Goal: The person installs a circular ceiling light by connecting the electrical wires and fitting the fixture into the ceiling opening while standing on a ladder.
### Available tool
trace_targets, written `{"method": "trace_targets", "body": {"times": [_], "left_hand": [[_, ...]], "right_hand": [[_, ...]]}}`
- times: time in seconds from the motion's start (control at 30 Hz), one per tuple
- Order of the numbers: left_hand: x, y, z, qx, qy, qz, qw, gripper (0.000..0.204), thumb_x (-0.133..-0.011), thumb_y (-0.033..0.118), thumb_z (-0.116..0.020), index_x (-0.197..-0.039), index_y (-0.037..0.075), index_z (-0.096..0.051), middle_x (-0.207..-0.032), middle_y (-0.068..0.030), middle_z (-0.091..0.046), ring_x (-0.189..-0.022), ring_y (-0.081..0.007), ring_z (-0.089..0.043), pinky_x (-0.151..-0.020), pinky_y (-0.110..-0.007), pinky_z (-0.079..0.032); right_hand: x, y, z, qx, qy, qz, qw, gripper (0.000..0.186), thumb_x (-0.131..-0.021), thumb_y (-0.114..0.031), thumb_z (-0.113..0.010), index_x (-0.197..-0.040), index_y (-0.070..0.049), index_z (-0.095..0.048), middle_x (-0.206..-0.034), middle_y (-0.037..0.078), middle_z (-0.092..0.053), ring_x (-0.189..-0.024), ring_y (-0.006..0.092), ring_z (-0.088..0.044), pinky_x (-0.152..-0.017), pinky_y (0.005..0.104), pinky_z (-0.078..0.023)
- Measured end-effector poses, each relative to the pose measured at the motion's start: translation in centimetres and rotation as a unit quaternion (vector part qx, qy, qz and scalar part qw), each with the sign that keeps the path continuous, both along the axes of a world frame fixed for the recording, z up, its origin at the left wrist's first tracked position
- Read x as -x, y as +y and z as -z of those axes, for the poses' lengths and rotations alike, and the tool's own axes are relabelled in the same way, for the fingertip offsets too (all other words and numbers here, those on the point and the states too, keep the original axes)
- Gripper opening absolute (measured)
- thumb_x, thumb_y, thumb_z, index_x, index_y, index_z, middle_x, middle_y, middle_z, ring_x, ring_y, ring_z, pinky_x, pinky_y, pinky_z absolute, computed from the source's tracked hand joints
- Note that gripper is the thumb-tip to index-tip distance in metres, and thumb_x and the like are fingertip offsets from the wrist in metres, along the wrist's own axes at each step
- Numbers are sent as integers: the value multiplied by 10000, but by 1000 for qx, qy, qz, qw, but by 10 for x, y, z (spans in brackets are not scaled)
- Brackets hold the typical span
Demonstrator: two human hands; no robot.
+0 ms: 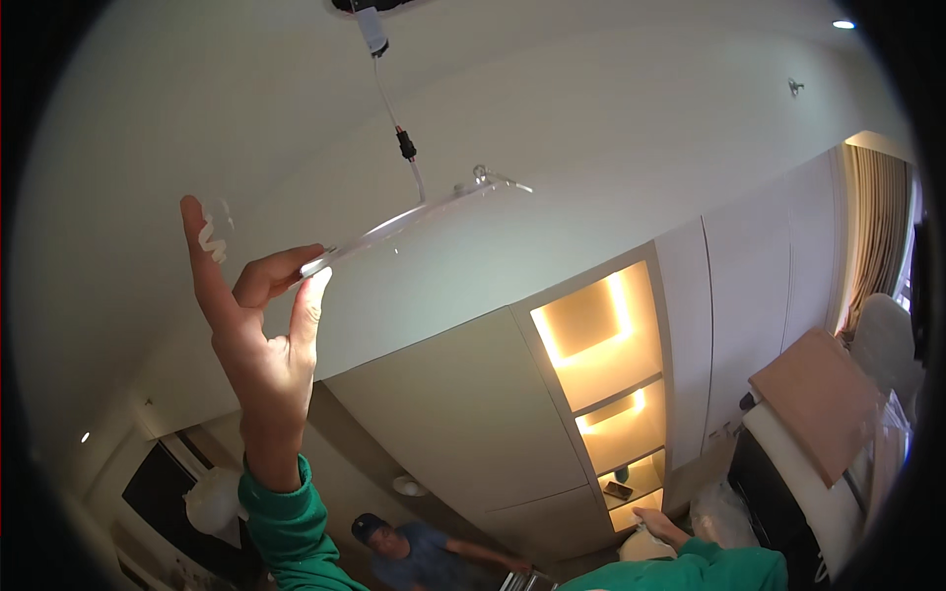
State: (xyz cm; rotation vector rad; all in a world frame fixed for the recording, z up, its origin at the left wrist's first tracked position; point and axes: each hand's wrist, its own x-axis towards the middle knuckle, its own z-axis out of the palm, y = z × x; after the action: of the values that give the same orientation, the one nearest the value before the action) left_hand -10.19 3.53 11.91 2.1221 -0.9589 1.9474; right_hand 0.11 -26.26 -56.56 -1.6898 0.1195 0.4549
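The grip of the left hand is clamped on the near rim of a thin lamp panel, held below the ceiling, presumably so its wire is spared the weight, while whether the right hand is closed cannot be told.

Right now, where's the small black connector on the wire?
In the head view, the black connector hangs upper left of centre on the wire, above the thin panel pinched by the left hand.
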Motion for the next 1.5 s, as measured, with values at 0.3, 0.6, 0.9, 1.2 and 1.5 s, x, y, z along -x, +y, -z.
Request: {"method": "trace_targets", "body": {"times": [0.3,0.6,0.9,1.2,1.5], "left_hand": [[-9,-19,12,-78,-5,12,997,977,-852,-110,-707,-1595,-1,-82,-1147,-191,-725,-971,-253,-729,-840,-321,-592],[-33,0,55,-241,-135,-38,960,488,-907,-35,-670,-1334,-15,-435,-1099,-178,-729,-960,-339,-733,-767,-374,-617],[-63,8,105,-139,-219,-24,965,310,-888,37,-740,-1151,92,-587,-1113,-96,-725,-1090,-270,-672,-919,-409,-576],[-74,19,143,-72,-157,-42,984,599,-835,147,-832,-1332,73,-507,-1255,-123,-648,-1189,-313,-614,-1009,-454,-498],[-37,20,341,357,322,259,838,298,-1038,300,-593,-1144,26,-641,-1278,-186,-614,-1107,-240,-633,-938,-388,-518]], "right_hand": [[58,-66,112,180,13,51,982,316,-789,-292,-712,-955,-23,-723,-953,163,-731,-855,292,-717,-787,404,-548],[19,3,46,11,-55,85,995,156,-911,-152,-621,-943,-12,-681,-741,70,-671,-642,135,-621,-596,313,-501],[-4,14,-15,-81,-113,69,988,267,-914,-190,-535,-766,7,-640,-675,61,-609,-582,145,-568,-556,311,-450],[13,40,-113,-77,-169,17,982,280,-996,-202,-540,-764,-47,-565,-685,4,-525,-591,93,-497,-534,278,-403],[22,75,-185,-274,-129,-60,951,145,-1009,-170,-512,-982,-37,-564,-921,40,-580,-794,125,-598,-717,269,-494]]}}
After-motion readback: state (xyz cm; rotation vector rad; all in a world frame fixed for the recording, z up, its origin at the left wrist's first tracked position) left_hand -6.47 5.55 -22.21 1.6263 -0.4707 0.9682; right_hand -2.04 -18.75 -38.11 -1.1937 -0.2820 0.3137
